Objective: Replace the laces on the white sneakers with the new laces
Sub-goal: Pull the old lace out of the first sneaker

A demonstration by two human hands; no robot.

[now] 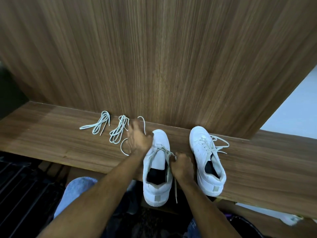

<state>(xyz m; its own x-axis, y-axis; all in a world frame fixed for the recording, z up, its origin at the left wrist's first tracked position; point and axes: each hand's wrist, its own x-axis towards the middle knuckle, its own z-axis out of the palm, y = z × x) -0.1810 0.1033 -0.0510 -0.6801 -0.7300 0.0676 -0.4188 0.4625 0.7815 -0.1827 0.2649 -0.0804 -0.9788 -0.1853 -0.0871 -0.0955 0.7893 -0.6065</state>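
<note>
While the right hand (182, 167) curls its fingers round the off-white old lace (175, 189) at the eyelets of the nearer white low-top sneaker (157, 169), the left hand (139, 137), blurred, reaches over a loose end of that lace; whether it grips it cannot be told. This sneaker's heel juts past the front edge of the narrow brown wood-grain surface (60, 143), and the lace tail hangs below the edge. The second white low-top sneaker (208, 162) stands just to the right, laced, heel at the same edge. Two bundles of pale new laces (103, 122) (118, 128) lie to the left against the upright wood-grain back panel (154, 57). Bare surface stretches left of them and right of the sneakers.
</note>
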